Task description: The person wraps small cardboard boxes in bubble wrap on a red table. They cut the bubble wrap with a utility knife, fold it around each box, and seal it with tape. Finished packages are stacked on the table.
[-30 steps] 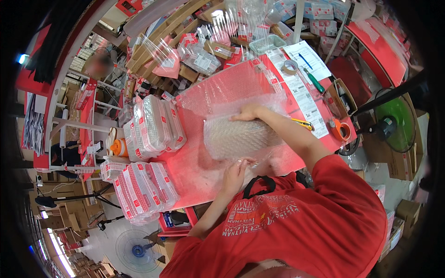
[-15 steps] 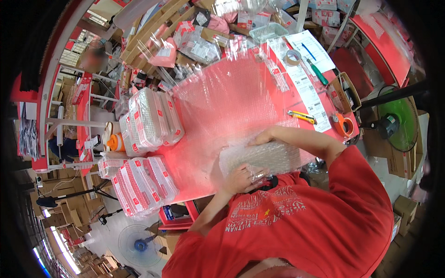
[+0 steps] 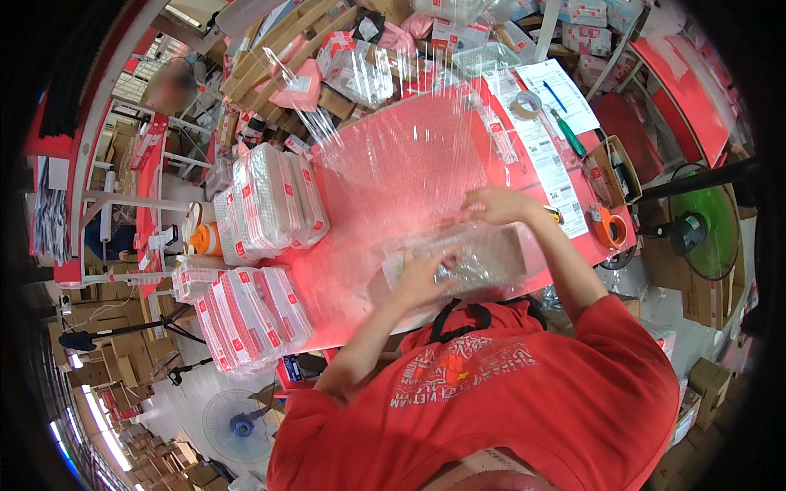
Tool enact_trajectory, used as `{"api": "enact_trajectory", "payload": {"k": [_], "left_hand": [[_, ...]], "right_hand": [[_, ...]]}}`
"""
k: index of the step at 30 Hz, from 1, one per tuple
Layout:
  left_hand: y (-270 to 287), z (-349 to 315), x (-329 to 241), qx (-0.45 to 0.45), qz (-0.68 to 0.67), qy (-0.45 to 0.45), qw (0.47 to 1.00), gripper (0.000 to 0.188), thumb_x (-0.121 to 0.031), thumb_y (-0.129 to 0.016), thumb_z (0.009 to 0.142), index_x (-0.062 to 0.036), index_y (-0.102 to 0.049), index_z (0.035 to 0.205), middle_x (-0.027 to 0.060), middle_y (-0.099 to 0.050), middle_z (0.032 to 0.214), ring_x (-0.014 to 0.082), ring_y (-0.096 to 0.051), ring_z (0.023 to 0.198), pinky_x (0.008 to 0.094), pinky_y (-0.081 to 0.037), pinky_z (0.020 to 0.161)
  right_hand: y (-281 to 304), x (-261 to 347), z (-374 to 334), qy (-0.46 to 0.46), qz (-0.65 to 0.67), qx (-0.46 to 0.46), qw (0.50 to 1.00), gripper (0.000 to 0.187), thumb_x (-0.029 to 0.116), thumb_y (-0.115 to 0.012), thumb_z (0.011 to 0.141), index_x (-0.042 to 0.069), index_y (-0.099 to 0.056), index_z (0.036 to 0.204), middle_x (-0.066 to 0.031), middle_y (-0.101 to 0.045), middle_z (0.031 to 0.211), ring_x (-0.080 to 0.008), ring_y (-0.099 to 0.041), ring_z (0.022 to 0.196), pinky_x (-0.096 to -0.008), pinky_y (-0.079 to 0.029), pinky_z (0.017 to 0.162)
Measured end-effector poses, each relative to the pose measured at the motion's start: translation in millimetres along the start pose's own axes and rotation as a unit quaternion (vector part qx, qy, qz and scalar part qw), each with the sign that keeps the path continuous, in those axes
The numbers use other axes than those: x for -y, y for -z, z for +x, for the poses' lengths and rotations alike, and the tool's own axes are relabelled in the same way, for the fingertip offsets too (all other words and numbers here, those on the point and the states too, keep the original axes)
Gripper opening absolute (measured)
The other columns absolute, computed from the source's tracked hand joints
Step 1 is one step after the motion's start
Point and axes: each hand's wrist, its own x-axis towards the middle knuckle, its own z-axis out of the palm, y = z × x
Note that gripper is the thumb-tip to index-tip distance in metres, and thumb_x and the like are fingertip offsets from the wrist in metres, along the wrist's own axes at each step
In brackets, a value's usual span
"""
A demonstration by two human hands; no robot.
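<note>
A flat, box-shaped package (image 3: 491, 255) in clear bubble wrap lies at the near edge of the red table. My left hand (image 3: 422, 280) rests on its left part with the fingers spread. Just beyond the package's far edge, my right hand (image 3: 498, 204) is over the bubble wrap sheet (image 3: 401, 155), fingers stretched to the left and slightly blurred. That clear sheet spreads from the package toward the back of the table. What lies inside the package is hard to make out through the layers.
Bubble-wrapped packages with red-and-white tape stand in two stacks, a far one (image 3: 266, 196) and a near one (image 3: 246, 319), on the left. To the right are a tape roll (image 3: 526, 104), a green-handled tool (image 3: 569, 132), an orange tape dispenser (image 3: 607, 227) and printed sheets (image 3: 557, 94). A yellow cutter (image 3: 555, 214) is partly hidden.
My right hand has moved off the package, away from me, over the sheet. My left hand has spread its fingers on the package. The view has shifted slightly.
</note>
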Motion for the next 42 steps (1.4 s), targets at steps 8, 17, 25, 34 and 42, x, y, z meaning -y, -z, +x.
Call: {"api": "enact_trajectory", "payload": {"k": [8,17,25,34,42], "left_hand": [[60,128,86,0.034,-0.298,0.076,0.951,0.057,-0.033,-0.068,0.107,-0.0046,-0.052,0.153,0.0146,-0.073,0.131,0.0279,-0.069,0.123,0.0390,-0.049,0.109],[98,174,47,-0.125,0.218,-0.015,0.968,0.055,-0.039,-0.064,0.107,-0.0035,-0.056,0.148,0.0186,-0.069,0.131,0.0420,-0.063,0.125,0.0540,-0.042,0.113],[54,108,-1,-0.094,0.267,0.013,0.959,0.067,-0.047,-0.089,0.080,-0.0121,-0.068,0.134,0.0161,-0.068,0.127,0.0392,-0.062,0.125,0.0531,-0.052,0.104],[98,190,68,0.026,0.109,0.088,0.990,0.048,-0.044,-0.070,0.096,-0.0100,-0.067,0.130,0.0221,-0.068,0.133,0.0436,-0.063,0.128,0.0516,-0.051,0.108],[159,300,148,0.154,0.039,0.116,0.980,0.068,-0.050,-0.040,0.114,-0.0027,-0.049,0.162,0.0237,-0.050,0.165,0.0377,-0.049,0.152,0.0454,-0.037,0.126]], "right_hand": [[-29,75,-63,0.009,-0.252,-0.211,0.944,0.061,0.054,-0.065,0.102,0.011,-0.059,0.146,-0.0173,-0.051,0.160,-0.0417,-0.050,0.145,-0.0613,-0.034,0.124],[6,-41,71,-0.106,-0.066,-0.134,0.983,0.052,0.048,-0.058,0.107,0.014,-0.060,0.146,-0.0234,-0.075,0.122,-0.0415,-0.070,0.119,-0.0568,-0.051,0.107],[26,-54,99,-0.089,-0.190,-0.031,0.977,0.035,0.043,-0.062,0.104,0.019,-0.077,0.125,-0.0167,-0.074,0.118,-0.0368,-0.069,0.118,-0.0515,-0.051,0.104],[-15,47,-19,0.057,-0.284,-0.240,0.927,0.066,0.035,-0.082,0.087,0.006,-0.061,0.143,-0.0202,-0.059,0.145,-0.0381,-0.054,0.138,-0.0535,-0.041,0.117],[53,-10,63,0.008,-0.387,-0.197,0.901,0.114,0.043,-0.093,0.069,0.028,-0.039,0.168,-0.0287,-0.044,0.162,-0.0492,-0.041,0.152,-0.0680,-0.031,0.124]]}}
